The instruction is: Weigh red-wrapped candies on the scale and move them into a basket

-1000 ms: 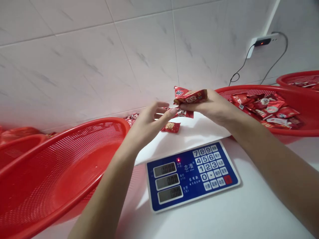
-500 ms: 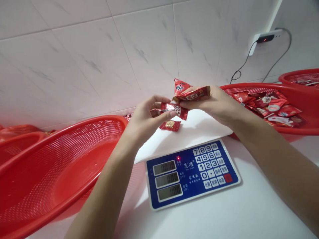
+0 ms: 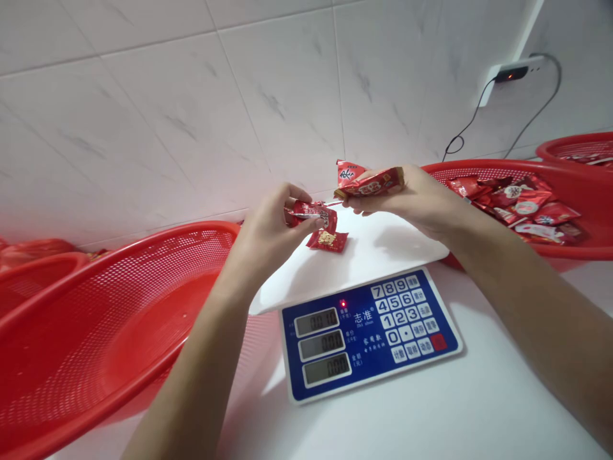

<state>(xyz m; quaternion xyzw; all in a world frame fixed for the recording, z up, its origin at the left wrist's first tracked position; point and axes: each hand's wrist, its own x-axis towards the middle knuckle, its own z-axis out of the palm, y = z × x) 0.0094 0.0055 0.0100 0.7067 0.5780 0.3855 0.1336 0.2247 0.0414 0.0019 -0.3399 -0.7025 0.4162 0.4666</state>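
My left hand (image 3: 271,230) is closed in a pinch on one small red candy packet (image 3: 313,215), held just above the white pan (image 3: 378,246) of a weighing scale. My right hand (image 3: 412,201) hovers over the pan's back edge, its fingers shut on a few red candy packets (image 3: 368,181). A single red packet (image 3: 327,239) lies on the pan below my left fingers. The scale's blue front panel (image 3: 371,332) faces me with three displays and a keypad.
A large red mesh basket (image 3: 96,332) sits at the left, another red one behind it. At the right, a red basket (image 3: 569,246) holds several red packets, with another basket (image 3: 575,147) behind. A wall socket and cable (image 3: 507,73) hang on the tiled wall.
My left hand has taken one packet from the bunch in my right hand and drawn it left and down. The scale's top display now shows a reading.
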